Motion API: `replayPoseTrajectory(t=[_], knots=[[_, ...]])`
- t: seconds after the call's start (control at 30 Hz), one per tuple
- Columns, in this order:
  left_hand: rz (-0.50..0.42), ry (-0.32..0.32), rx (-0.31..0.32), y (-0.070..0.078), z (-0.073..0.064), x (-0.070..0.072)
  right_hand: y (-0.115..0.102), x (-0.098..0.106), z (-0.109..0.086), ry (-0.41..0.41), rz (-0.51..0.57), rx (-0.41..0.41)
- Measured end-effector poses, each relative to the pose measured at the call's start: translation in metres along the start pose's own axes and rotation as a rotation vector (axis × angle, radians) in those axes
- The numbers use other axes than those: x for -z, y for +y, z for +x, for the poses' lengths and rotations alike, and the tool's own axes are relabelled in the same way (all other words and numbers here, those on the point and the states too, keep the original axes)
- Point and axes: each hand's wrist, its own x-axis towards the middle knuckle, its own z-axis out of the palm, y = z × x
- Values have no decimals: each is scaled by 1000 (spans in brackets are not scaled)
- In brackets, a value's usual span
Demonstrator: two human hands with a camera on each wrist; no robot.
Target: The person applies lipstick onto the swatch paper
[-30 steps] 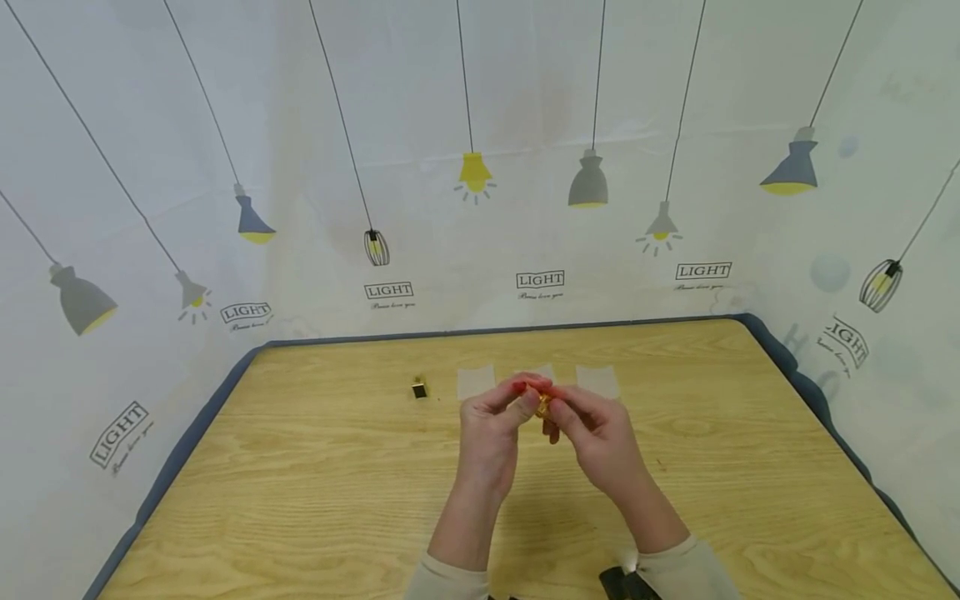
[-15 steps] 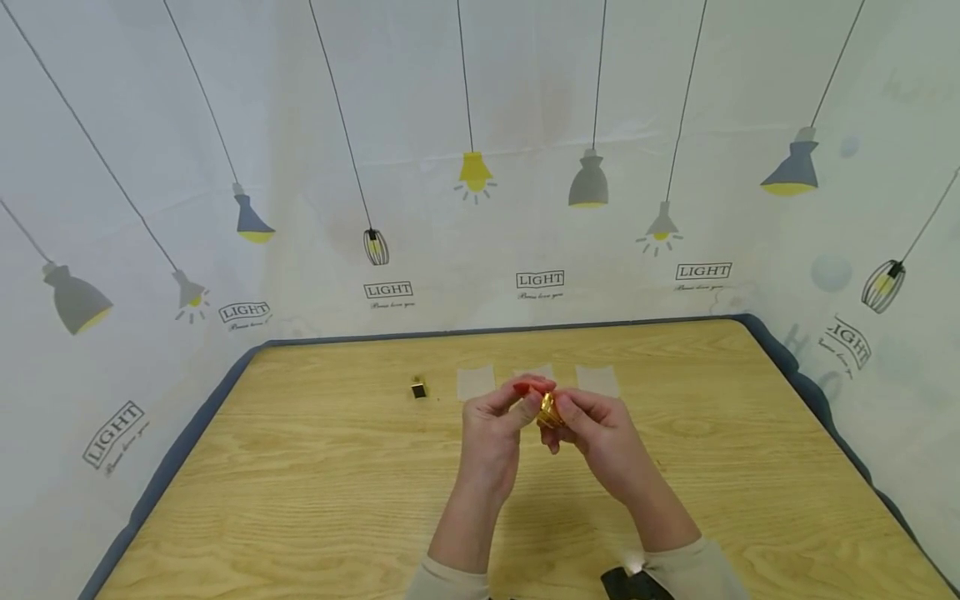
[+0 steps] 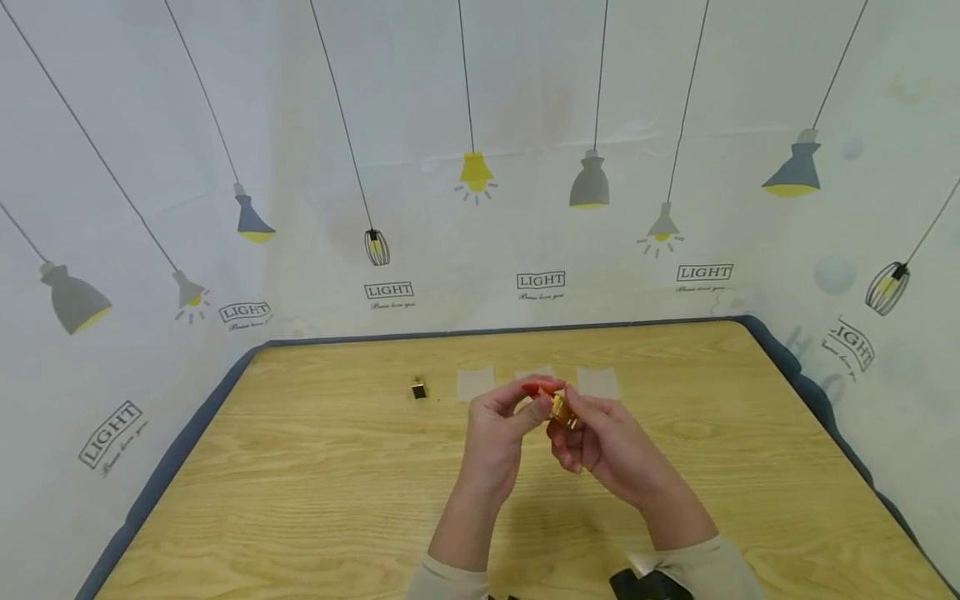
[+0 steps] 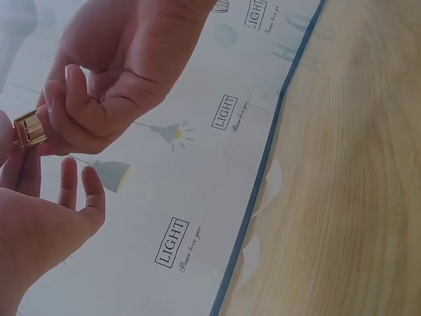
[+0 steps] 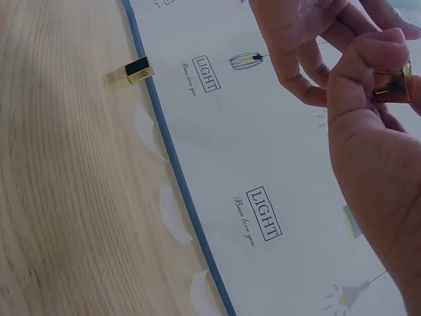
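Observation:
My left hand (image 3: 497, 429) and right hand (image 3: 615, 442) meet above the table, both pinching a small gold metal piece (image 3: 562, 412) between fingertips and thumbs. In the left wrist view the piece (image 4: 31, 130) looks boxy, with a hollow frame and slots. Its shiny side (image 5: 393, 87) shows in the right wrist view, partly covered by the right fingers. A red patch shows at the left fingertips in the head view. On the table, left of the hands, stands a similar gold piece (image 3: 418, 388) with a black face.
Several pale paper squares (image 3: 476, 384) lie in a row near the back of the wooden table (image 3: 322, 475). Behind rises a white curtain (image 3: 420, 100) printed with lamps, and a blue border (image 3: 450, 332) runs along the table edge. A dark object (image 3: 648, 585) sits by the right sleeve.
Both hands have drifted slightly right. The gold piece has turned between the fingers and more of it shows now. The right hand has rotated, its lower fingers coming further down.

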Motion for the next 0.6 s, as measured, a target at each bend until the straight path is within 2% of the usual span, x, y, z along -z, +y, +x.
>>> replayPoseTrajectory(t=[0.2,0.33,0.47,0.6], knots=[[5,-28,-5,0,1,-3,-1,2,0,50,104,-25],[48,-49,26,-1,6,-3,-5,7,1,115,221,-31],[191,-67,83,-4,16,4,-16,20,2,218,375,-35],[408,-84,120,-9,32,17,-30,42,5,345,421,-44]])
